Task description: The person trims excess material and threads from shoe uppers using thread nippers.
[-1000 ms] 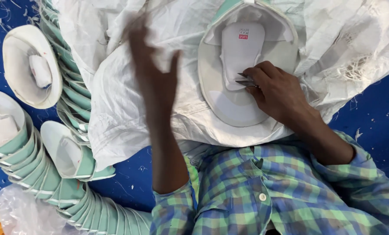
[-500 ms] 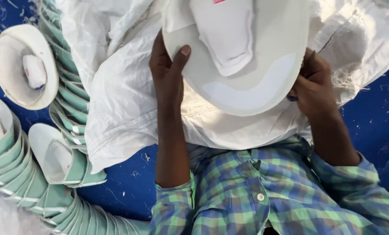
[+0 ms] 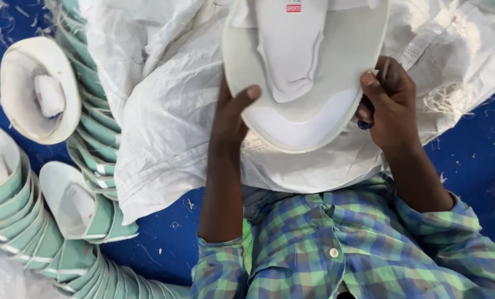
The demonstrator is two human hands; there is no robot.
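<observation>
Both hands hold one pale shoe sole point(image 3: 308, 83) lifted above a white woven sack point(image 3: 164, 111) that is spread over the lap and the blue floor point(image 3: 468, 166).

Left hand point(image 3: 231, 119): it grips the sole's left edge. The thumb lies over the upper face near the rim, and the other fingers are hidden underneath. The grip is narrow, closed on the sole.

Right hand point(image 3: 388, 102): it grips the sole's right edge, thumb on top against the rim and fingers curled behind. A small dark object shows at the lower knuckles. Whether it is a tool held in the same hand cannot be told. Grip closed on the sole.

The sole: it is tilted toward the camera, with its rounded end lowest and nearest the body. A raised white insert point(image 3: 291, 50) runs down its middle, with a small red label at the top edge of the view. A lighter patch sits near the rounded end.

Handling judgement: the two-sided edge grip keeps the upper face unobstructed, which suits inspection or trimming of the rim. Thumbs are best kept at the very margin, clear of the insert. The sole looks thin and flexible, so even pressure from both sides should prevent bending.

Surroundings: to the left, stacked green-and-white soles point(image 3: 48, 243) lie in curved rows, and one upturned sole point(image 3: 40, 88) lies apart. Loose fibre scraps dot the floor. A plaid shirt point(image 3: 336, 249) fills the lower view.
</observation>
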